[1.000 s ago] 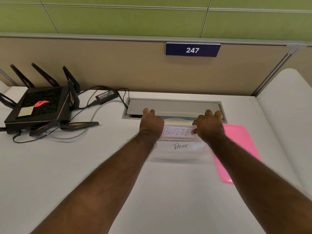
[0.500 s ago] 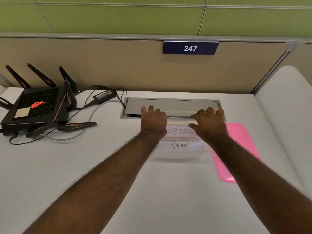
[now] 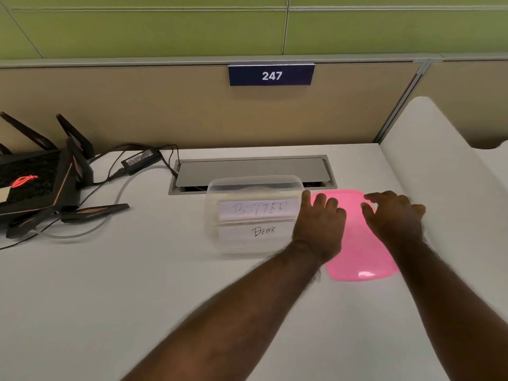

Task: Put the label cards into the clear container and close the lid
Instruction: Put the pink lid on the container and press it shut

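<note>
Lid [image 3: 362,254] solid pink; container [image 3: 253,185] clear, uncoloured; label cards [image 3: 259,209] white with dark handwriting; desk [image 3: 137,284] plain white; router [image 3: 35,185] black with red emblem; number plate [image 3: 271,75] navy with white digits; wall panels [image 3: 165,28] green

The setting is an office cubicle workstation. A tan partition panel [image 3: 137,111] bears a blue number plate [image 3: 271,75] reading "247", and a white surface [image 3: 137,284] carries a recessed cable-access hatch [image 3: 253,171]. A black multi-antenna router [image 3: 35,182] and its power adapter [image 3: 140,160] with attached cables occupy the left side.
</note>
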### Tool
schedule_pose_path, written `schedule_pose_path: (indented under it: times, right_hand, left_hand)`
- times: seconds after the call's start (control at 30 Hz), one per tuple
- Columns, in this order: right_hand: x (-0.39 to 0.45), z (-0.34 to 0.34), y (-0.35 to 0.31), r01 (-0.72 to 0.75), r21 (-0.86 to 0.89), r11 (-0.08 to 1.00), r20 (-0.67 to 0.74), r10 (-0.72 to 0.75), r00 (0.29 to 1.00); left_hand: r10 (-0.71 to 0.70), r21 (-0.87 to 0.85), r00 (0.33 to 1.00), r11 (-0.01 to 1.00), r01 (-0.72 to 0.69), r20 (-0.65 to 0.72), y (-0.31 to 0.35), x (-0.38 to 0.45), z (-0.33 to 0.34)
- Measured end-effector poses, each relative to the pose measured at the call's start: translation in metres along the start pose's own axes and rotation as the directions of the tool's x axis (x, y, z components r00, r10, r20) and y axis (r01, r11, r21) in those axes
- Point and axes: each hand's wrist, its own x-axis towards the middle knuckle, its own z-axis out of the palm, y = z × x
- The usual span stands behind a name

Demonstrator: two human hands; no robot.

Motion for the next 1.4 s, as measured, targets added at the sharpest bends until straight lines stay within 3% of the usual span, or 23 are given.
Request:
schedule_pose_path:
  times: [0.27,0.53,0.7,0.8,0.9,1.07,1.27,1.4]
  right_hand:
    - [-0.038,0.042,0.047,-0.115,-0.143,0.983,0.192,0.142,0.971]
    - [-0.052,0.051,0.053,-0.239,-0.008,0.971,0.135,0.237,0.962]
    - [-0.044,0.044,0.057,-0.369,0.153,0.917,0.280,0.317,0.906]
    - [-0.036,0.029,0.057,-0.395,0.178,0.901,0.235,0.351,0.906]
    - [-0.027,0.011,0.061,-0.404,0.223,0.887,0.282,0.338,0.898]
    - [-0.010,-0.032,0.063,-0.358,0.354,0.864,0.293,0.260,0.920]
    - [0.011,-0.084,0.040,-0.420,0.674,0.608,0.329,0.262,0.907]
    - [0.015,-0.111,0.006,-0.422,0.768,0.483,0.372,0.200,0.906]
  left_hand:
    - [0.174,0.048,0.960,0.981,-0.189,0.221,0.041,-0.027,0.045]
    - [0.244,-0.024,0.936,0.969,-0.246,0.253,0.051,-0.034,0.061]
    - [0.251,0.017,0.917,0.963,-0.269,0.312,0.059,-0.042,0.057]
    - [0.259,-0.031,0.932,0.965,-0.260,0.253,0.059,-0.040,0.057]
    - [0.265,-0.097,0.945,0.963,-0.250,0.192,0.057,-0.037,0.055]
    - [0.203,-0.307,0.979,0.930,-0.203,-0.032,0.049,-0.034,0.040]
    - [0.154,-0.493,0.966,0.836,-0.240,-0.210,0.029,-0.030,0.002]
    - [-0.014,-0.616,0.961,0.770,-0.167,-0.277,0.011,-0.027,-0.018]
